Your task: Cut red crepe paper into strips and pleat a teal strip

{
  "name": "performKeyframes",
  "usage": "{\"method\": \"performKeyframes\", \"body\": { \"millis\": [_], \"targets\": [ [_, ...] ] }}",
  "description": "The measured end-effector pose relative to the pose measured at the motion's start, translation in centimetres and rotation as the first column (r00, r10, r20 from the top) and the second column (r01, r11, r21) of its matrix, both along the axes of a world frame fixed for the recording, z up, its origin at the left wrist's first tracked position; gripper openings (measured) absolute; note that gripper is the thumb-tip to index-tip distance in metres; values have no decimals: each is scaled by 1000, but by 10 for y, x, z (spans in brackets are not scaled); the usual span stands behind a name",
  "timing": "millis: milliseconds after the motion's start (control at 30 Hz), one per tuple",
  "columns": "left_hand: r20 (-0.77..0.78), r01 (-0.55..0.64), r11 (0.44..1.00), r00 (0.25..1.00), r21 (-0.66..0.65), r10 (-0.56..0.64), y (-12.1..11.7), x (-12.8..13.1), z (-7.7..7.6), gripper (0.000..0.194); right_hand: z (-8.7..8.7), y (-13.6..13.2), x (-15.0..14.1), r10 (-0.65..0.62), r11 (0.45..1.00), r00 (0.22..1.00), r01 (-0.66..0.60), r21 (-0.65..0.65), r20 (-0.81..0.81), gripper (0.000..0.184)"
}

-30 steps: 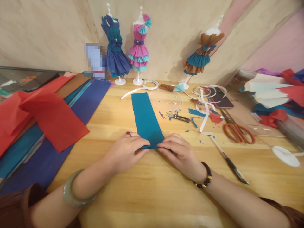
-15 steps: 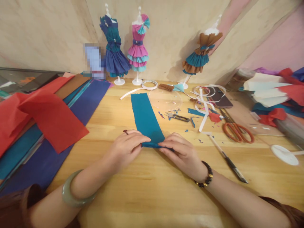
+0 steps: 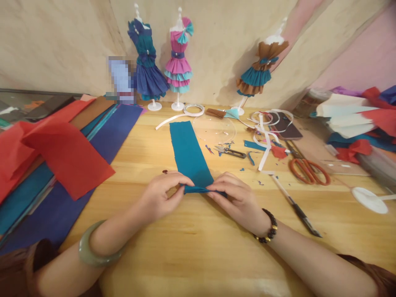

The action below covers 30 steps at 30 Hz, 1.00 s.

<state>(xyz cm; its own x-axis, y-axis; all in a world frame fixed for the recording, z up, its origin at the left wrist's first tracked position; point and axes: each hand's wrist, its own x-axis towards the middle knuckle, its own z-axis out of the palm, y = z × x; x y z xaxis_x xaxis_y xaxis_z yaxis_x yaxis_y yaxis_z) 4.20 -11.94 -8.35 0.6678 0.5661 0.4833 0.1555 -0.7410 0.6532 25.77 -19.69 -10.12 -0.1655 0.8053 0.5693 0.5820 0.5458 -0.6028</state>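
Note:
A teal strip of crepe paper (image 3: 190, 152) lies lengthwise on the wooden table, its near end folded up into a narrow band. At the left end of that fold, my left hand (image 3: 162, 192) pinches the paper between thumb and fingers. My right hand (image 3: 233, 198) pinches the same fold further right, and a short bit of the folded edge shows beneath its fingers. Beyond the strip, to the right, lie small thread snips (image 3: 230, 152) among paper scraps.
Coloured paper sheets (image 3: 105, 140) cover the left side. Three mini dress forms (image 3: 177, 62) stand by the wall. To the right lie orange-handled scissors (image 3: 309, 170), a pen (image 3: 298, 210), white tape strips (image 3: 264, 156), a phone (image 3: 287, 126) and a white stand base (image 3: 369, 200).
My left fingers have shifted slightly at the fold's left end, with the thumb and index now more apart from the other fingers. My right hand keeps its grip.

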Motion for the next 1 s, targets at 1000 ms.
{"method": "performKeyframes", "body": {
  "millis": [1000],
  "targets": [
    [-256, 79, 967, 967, 243, -15, 6, -2, -4, 24, -1, 0, 0, -2, 1000, 998, 2, -4, 66, 11]
  ]
}}
